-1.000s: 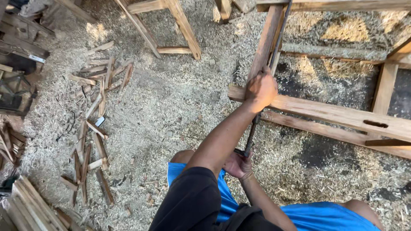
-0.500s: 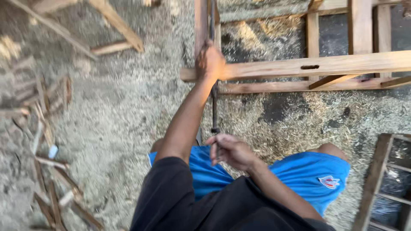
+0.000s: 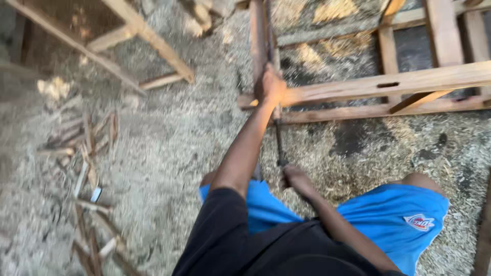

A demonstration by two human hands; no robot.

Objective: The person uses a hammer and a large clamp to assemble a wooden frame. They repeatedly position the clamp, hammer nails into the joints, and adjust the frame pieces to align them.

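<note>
Head view: left hand [image 3: 271,87] fingers closed high on long dark metal rod [image 3: 279,143]; right hand [image 3: 296,180] closed at lower end. Rod prob. stiff, heavy; needs 2-hand hold at ends.

- Ground [image 3: 169,143] covered all over in pale sawdust and wood shavings, no bare floor showing.
- Dark, damp-looking patch [image 3: 358,138] in the sawdust at about 3 o'clock.
- Scattered offcut sticks [image 3: 87,168] lying loose at 9 o'clock, trailing down to 7 o'clock.
- Open wooden frame [image 3: 143,36] of raw timber at 11 o'clock, set at a slant.
- Bright sunlit spot [image 3: 337,10] on the shavings at 1 o'clock; rest in soft, even shade.
- No walls or windows in view.
</note>
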